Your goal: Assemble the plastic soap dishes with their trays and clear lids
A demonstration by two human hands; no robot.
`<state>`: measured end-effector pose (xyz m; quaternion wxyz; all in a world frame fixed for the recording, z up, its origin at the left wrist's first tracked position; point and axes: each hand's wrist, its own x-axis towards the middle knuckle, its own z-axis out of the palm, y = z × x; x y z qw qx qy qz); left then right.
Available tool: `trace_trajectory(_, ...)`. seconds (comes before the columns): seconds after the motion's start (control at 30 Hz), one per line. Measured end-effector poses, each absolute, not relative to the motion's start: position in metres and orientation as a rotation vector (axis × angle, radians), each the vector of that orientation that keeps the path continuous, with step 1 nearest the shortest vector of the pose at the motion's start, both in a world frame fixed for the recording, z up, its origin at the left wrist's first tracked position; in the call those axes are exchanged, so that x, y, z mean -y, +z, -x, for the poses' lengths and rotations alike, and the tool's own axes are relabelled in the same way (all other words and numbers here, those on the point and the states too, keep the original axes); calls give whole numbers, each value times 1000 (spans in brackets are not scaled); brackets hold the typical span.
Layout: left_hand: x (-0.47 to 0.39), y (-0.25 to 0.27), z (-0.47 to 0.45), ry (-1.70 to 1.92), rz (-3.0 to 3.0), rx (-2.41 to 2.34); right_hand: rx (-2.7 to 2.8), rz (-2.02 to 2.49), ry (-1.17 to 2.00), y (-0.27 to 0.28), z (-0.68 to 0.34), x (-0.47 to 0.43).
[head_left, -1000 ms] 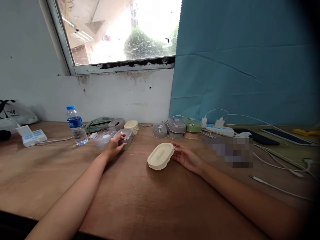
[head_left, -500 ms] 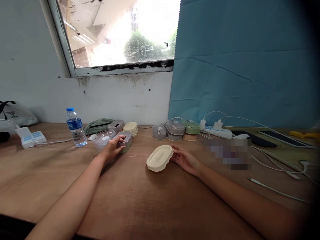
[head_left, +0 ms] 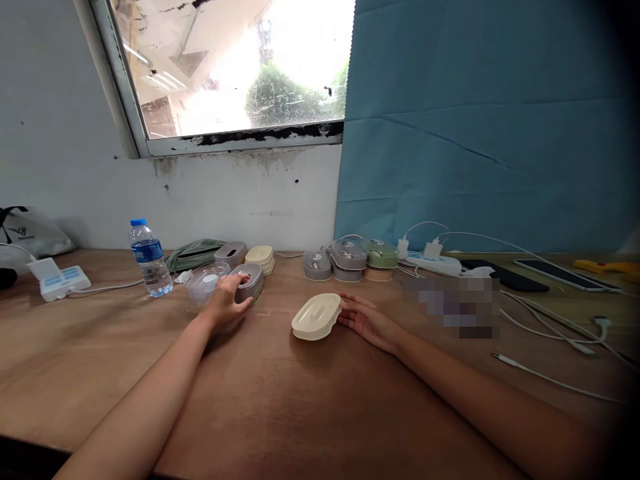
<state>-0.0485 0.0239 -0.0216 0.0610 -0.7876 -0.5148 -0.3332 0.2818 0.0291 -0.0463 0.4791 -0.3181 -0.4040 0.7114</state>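
Note:
A shallow cream plastic lid [head_left: 315,317] is tilted over the tabletop, its right edge raised. My right hand [head_left: 369,323] holds that edge, with the fingertips partly hidden behind it. To the left, my left hand [head_left: 228,303] is open beside a greyish-mauve lidded box [head_left: 253,279], thumb spread away from the fingers. Its fingertips overlap the box's near left side; whether they touch cannot be told. A clear plastic container [head_left: 197,288] lies just left of that hand, partly covered by it. Behind the box sits a small stack of cream lids [head_left: 260,256].
Along the wall are another mauve box [head_left: 231,253], a green pouch [head_left: 196,252] and a water bottle [head_left: 150,260]. Grey boxes [head_left: 349,255] and a green-topped box [head_left: 383,257] are stacked at back centre. Power strips [head_left: 433,261], cables and a tablet [head_left: 565,275] lie rightward.
My left hand has loosened from the mauve box and drawn slightly toward me, with the thumb spreading. The cream lid in my right hand has tipped a little flatter.

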Motion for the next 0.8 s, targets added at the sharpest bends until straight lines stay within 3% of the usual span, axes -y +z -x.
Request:
trace_trajectory(0.1, -11, -15, 30, -937, 2368, 1393, 989, 772, 1736, -48, -282, -30)
trace_trajectory(0.3, 22, -16, -36, -877, 2910, 1067, 1001, 767, 1734, -50, -282, -31)
trace_trajectory(0.57, 25, -30, -58, -869, 3015, 1222, 1032, 762, 1720, -49, -281, -29)
trace_trajectory(0.8, 11, -7, -44, -874, 2921, 1156, 973, 789, 1721, -43, -279, -25)
